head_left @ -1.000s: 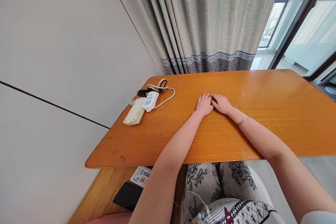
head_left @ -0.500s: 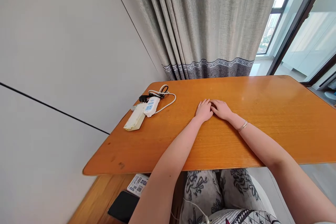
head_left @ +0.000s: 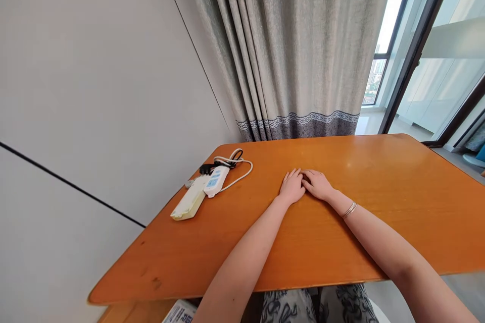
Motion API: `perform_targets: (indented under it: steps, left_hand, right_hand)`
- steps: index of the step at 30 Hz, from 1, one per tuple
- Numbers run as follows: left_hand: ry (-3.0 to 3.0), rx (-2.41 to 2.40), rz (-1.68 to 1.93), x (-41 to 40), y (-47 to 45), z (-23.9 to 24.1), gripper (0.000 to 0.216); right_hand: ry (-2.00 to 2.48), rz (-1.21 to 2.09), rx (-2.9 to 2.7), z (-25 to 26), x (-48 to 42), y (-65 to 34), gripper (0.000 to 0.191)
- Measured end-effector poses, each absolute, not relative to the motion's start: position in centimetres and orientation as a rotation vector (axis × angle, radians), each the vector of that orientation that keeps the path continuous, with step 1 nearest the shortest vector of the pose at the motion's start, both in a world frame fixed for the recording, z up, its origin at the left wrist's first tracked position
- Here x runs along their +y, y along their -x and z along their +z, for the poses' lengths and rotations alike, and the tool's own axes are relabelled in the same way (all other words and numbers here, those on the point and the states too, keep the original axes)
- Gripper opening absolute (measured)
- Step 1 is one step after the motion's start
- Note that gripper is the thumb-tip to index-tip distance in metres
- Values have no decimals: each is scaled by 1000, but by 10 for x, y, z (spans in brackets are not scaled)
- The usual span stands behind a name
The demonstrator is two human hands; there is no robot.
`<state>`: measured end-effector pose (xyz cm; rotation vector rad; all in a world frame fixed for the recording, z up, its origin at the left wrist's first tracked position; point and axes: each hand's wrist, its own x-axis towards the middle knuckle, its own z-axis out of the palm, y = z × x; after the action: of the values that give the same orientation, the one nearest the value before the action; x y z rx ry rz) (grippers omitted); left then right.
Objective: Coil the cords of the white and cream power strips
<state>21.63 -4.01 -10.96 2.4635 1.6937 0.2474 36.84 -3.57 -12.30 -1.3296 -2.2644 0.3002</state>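
My left hand [head_left: 292,186] lies flat, palm down, on the orange wooden table [head_left: 379,222], fingers stretched out and holding nothing. Beside it my right hand [head_left: 317,184] also lies flat and open, its fingertips touching the left hand's fingers. A thin metal bracelet [head_left: 349,209] circles my right wrist. Both forearms rest on the tabletop. The nearest objects are a white power strip [head_left: 188,203] and a white plug-in unit with a blue label [head_left: 214,181], well to the left of my hands.
A white cable with a black plug [head_left: 227,160] coils beside the power strip near the wall. A grey curtain [head_left: 295,45] hangs behind the table. A glass door with a dark frame [head_left: 420,40] stands at the right. My patterned trousers [head_left: 303,308] show below the table's near edge.
The camera has tilted upward, so the table sits lower in view and the items under its near edge have dropped out of sight. My hands have not moved on the table.
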Motion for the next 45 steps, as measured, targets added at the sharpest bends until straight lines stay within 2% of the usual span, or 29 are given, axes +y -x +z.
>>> perform_targets:
  steps: [45]
  left_hand:
    - [-2414,1673,286,-35,-211,-116,62]
  right_hand:
    - [1366,339,-2234,-123,-37,-361,44]
